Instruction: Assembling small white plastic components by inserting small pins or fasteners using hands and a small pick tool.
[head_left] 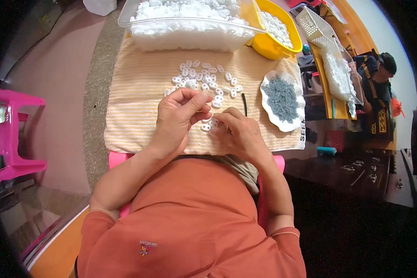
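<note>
Over the striped cloth, my left hand (178, 116) is closed, thumb and forefinger pinched together; whatever is between them is too small to make out. Close beside it, lower and to the right, my right hand (243, 132) has its fingers curled inward. Its fingertips are at a few white oval pieces, and what they grip is hidden. Small white oval pieces with two holes (192, 72) lie loosely scattered just beyond both hands. A thin black stick (244, 104) lies to the right of them. Farther right, a white wavy-rimmed plate (299, 121) holds a heap of tiny grey pieces (281, 98).
A clear plastic bin (180, 41) full of white pieces stands at the cloth's (134, 92) far edge, beside a yellow basin (268, 50) of white pieces. A pink stool (18, 134) is at left. Another person (377, 78) sits at right by a second clear bin (340, 76).
</note>
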The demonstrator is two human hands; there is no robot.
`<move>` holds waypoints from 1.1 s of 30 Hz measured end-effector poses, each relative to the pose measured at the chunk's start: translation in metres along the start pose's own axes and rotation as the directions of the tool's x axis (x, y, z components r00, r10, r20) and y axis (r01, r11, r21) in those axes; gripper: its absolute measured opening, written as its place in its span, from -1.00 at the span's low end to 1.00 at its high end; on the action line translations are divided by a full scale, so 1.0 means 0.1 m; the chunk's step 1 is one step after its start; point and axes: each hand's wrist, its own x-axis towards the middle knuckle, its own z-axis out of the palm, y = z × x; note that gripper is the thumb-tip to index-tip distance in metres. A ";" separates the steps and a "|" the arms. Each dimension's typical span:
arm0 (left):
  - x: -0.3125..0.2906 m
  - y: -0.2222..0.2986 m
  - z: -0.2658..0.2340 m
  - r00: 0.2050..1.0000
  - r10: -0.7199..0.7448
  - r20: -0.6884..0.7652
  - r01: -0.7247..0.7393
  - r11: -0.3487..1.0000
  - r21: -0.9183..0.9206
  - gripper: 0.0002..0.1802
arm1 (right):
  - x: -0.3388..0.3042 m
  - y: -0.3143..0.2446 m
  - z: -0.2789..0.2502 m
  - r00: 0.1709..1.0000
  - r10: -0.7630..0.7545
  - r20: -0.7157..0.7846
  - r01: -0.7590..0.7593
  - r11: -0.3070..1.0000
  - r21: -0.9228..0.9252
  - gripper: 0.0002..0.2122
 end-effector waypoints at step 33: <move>-0.06 -0.11 0.07 0.961 -0.010 0.275 -0.113 0.897 0.426 -0.82 | -0.04 0.18 -0.04 0.973 0.231 0.013 -0.136 0.527 0.839 -0.87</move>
